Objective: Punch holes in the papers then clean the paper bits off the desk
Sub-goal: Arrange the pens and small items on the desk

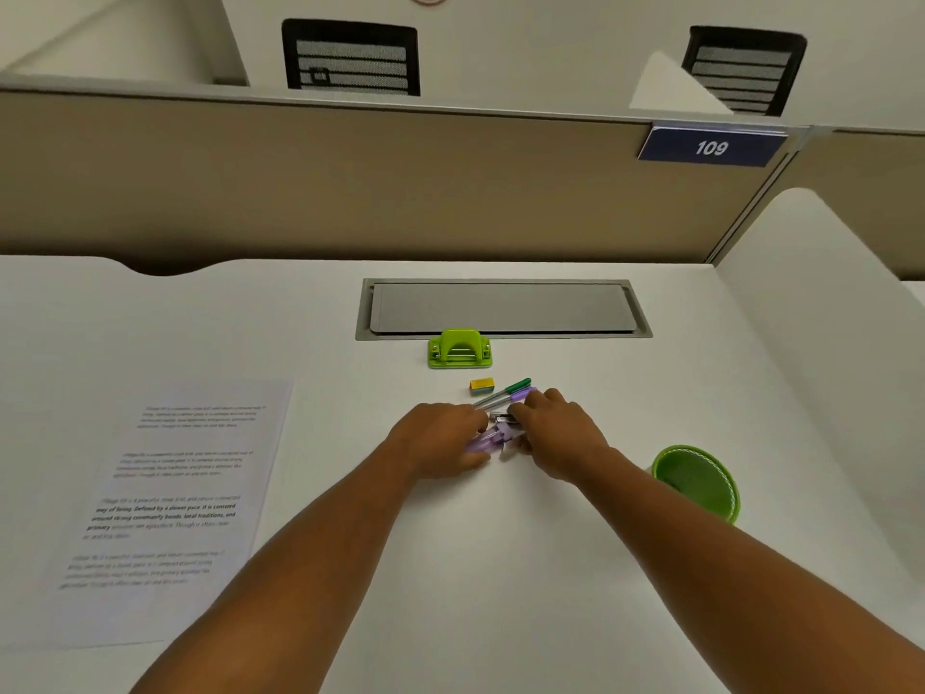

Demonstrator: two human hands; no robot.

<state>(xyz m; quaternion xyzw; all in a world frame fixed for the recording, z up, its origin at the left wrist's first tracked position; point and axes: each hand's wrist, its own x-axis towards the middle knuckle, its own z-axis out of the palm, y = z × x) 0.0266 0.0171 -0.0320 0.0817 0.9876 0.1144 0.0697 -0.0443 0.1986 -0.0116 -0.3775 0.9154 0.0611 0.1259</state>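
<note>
A green hole punch (459, 349) stands on the white desk (450, 568), just in front of the grey cable hatch. Printed papers (165, 503) lie flat at the left. My left hand (443, 438) and my right hand (553, 433) meet at the desk's middle over a small cluster of stationery. Between them lies a purple item (493, 438), gripped from both sides, with something small and metallic above it. Two pens (505, 393), one with a green cap and one purple, stick out behind my right hand. What my fingers cover is hidden.
A yellow and green eraser (482, 386) sits between the punch and my hands. A green cup (698, 480) stands at the right. A beige partition with a "109" sign (711, 147) closes off the back; a white side panel (821, 343) rises on the right.
</note>
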